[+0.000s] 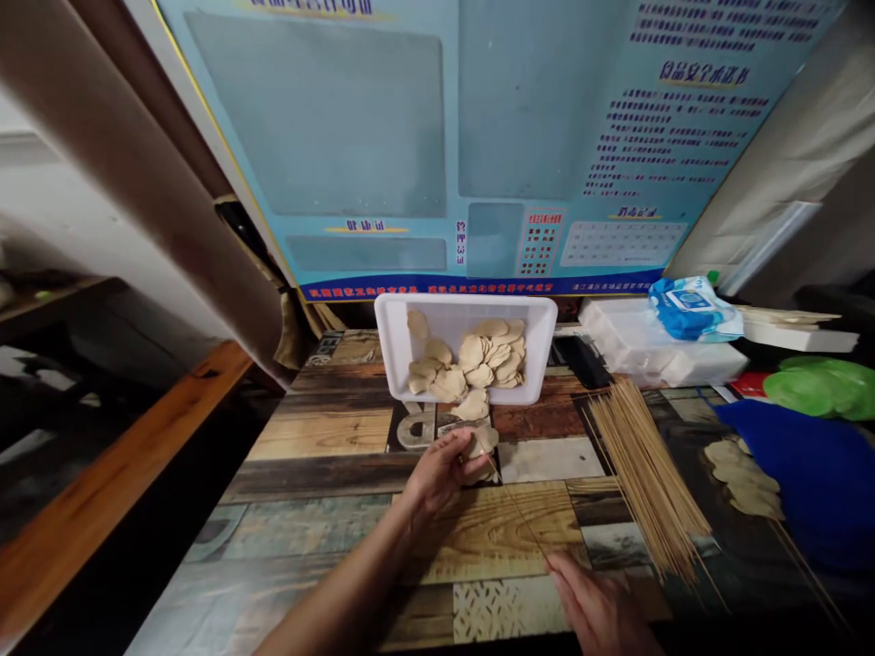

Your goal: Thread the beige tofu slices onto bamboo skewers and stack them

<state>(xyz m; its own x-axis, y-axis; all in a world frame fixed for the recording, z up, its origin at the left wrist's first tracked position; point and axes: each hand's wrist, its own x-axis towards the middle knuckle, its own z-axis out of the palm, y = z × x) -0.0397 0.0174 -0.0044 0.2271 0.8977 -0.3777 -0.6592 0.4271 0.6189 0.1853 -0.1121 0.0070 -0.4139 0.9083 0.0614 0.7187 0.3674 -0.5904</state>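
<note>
My left hand (443,469) is closed on a thin, pale slice (484,441), pinched between thumb and fingers; the slice looks like potato, but I cannot be sure. My right hand (596,601) grips the lower end of a thin wooden skewer (525,517). The skewer's upper end reaches the slice in my left hand; whether it goes through is too small to tell. Just beyond, more loose slices (473,404) lie at the front edge of a white plastic tray (537,364), which holds a heap of slices (493,353).
To the right lies a bundle of bare skewers (646,478). Skewered slices (744,478) rest by a blue cloth (813,474). Behind them are a green bag (824,387), a wipes pack (694,310) and a dark phone-like object (581,361). A blue notice board (451,219) stands behind the patterned table (307,533).
</note>
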